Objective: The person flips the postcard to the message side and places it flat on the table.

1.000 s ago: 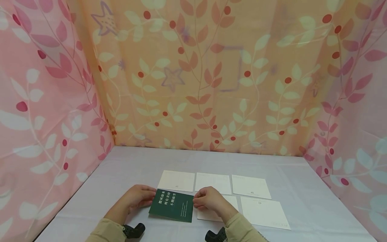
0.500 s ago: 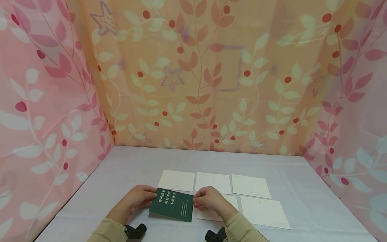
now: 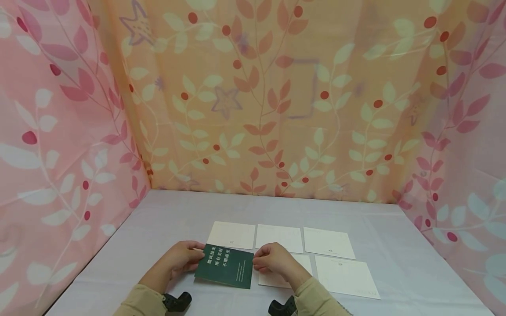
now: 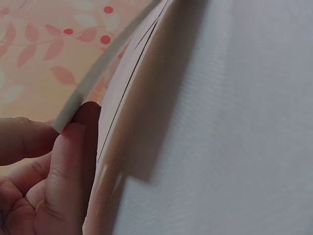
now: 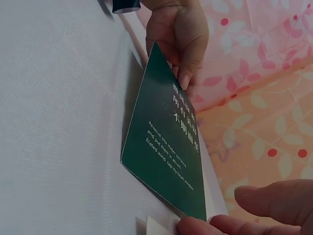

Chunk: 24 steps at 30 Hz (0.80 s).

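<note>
A dark green card (image 3: pixel 226 268) with white printed lettering is held between my two hands, low over the table and tilted, with a shadow under it in the right wrist view. My left hand (image 3: pixel 181 259) pinches its left edge near the far corner; the left wrist view shows its pale edge (image 4: pixel 73 105) between the fingertips. At the opposite edge my right hand (image 3: pixel 278 265) holds the far right corner with its fingertips. One finger (image 5: pixel 274 198) of that hand stands apart from the card in the right wrist view.
Behind the green card lies a row of white cards (image 3: pixel 231 235), (image 3: pixel 278 238), (image 3: pixel 328 242) on the white tablecloth (image 3: pixel 178 213). A further white card (image 3: pixel 348 276) is to the right, and another (image 3: pixel 302 262) is partly under my right hand. Patterned curtains (image 3: pixel 257 131) enclose the table.
The far left corner of the green card has risen very slightly, and my left hand has shifted a little with it. The right hand stays in place.
</note>
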### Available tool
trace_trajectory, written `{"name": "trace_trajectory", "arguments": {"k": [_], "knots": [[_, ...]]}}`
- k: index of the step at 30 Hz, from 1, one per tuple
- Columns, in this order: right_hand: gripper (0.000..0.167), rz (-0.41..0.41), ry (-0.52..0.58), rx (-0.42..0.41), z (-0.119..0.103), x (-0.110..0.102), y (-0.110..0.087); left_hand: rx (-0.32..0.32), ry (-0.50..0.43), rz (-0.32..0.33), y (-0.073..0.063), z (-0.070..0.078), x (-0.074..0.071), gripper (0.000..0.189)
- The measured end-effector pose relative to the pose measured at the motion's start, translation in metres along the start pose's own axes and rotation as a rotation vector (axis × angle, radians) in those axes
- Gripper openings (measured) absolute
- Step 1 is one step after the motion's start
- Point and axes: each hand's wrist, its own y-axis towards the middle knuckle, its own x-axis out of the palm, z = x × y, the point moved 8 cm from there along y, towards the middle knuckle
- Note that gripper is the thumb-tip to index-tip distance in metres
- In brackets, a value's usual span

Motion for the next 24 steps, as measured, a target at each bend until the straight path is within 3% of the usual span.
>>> {"name": "trace_trajectory", "arguments": {"k": [24], "knots": [[0.016,-0.015,0.061,-0.034,-0.0032,0.0033,0.0018,0.021,-0.026,-0.021,-0.0008,0.0070,-0.0079,0.030]]}}
